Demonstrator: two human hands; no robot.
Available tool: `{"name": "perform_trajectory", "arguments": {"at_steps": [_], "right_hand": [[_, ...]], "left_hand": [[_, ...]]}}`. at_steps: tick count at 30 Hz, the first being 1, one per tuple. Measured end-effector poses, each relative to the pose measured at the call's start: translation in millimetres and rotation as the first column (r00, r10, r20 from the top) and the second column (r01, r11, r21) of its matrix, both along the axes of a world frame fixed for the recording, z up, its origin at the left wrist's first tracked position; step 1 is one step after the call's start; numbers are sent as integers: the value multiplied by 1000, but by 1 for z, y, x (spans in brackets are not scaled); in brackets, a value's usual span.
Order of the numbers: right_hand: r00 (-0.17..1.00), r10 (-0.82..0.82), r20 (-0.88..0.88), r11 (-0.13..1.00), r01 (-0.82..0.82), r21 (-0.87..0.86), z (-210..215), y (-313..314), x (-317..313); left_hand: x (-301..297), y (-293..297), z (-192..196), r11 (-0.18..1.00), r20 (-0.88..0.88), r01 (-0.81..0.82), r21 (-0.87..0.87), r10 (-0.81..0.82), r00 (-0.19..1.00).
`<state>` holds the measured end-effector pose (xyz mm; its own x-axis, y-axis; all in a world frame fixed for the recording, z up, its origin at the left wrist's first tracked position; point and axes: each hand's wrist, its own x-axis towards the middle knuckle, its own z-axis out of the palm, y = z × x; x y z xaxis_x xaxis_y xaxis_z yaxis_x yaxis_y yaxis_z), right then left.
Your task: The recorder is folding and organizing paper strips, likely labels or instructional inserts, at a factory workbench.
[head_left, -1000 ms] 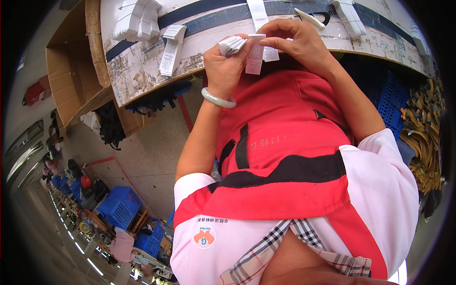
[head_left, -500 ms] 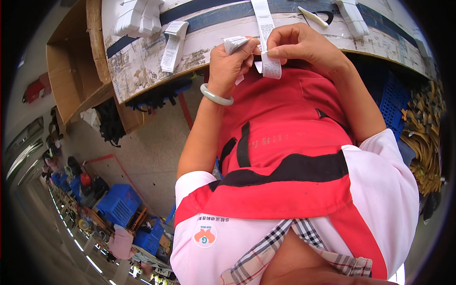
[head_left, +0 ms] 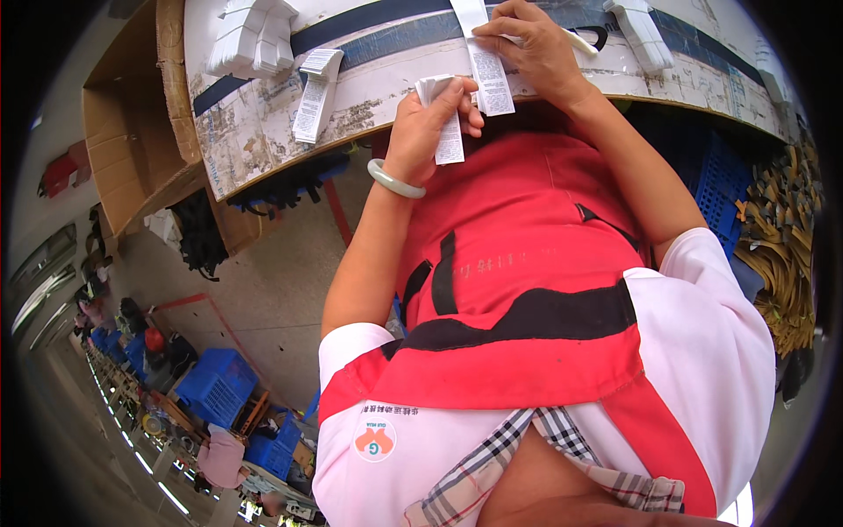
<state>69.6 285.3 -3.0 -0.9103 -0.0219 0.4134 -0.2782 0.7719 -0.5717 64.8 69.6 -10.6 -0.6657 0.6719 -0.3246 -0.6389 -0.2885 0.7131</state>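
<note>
My left hand (head_left: 423, 125), a pale bangle on its wrist, is closed round a small folded stack of white printed labels (head_left: 450, 140). One label hangs below the fingers over the red apron (head_left: 518, 202). Between the thumb and fingers of my right hand (head_left: 540, 54) is a white printed label strip (head_left: 489, 81). This strip lies across the table's front edge, its free end hanging slightly over it. The two hands are apart, with the strip's end between them.
On the worn white table (head_left: 369, 97) lie a folded label bundle (head_left: 318, 95), larger white bundles (head_left: 250, 39) and another bundle (head_left: 641, 35). A pale tool (head_left: 581, 42) is beyond my right hand. A cardboard box (head_left: 132, 123) stands left; a blue crate (head_left: 720, 189) sits below right.
My right hand has moved up and away along the strip, and the strip's looped end now hangs straight. My left hand has separated from it, with a label now hanging from its stack.
</note>
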Motion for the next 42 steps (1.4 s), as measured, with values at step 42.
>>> {"name": "perform_trajectory", "arguments": {"at_steps": [42], "right_hand": [[999,-36,-33,996,33,-88,-2,-5,1]], "left_hand": [[0,0,4,998,-94,7,-58,-13,995]]}}
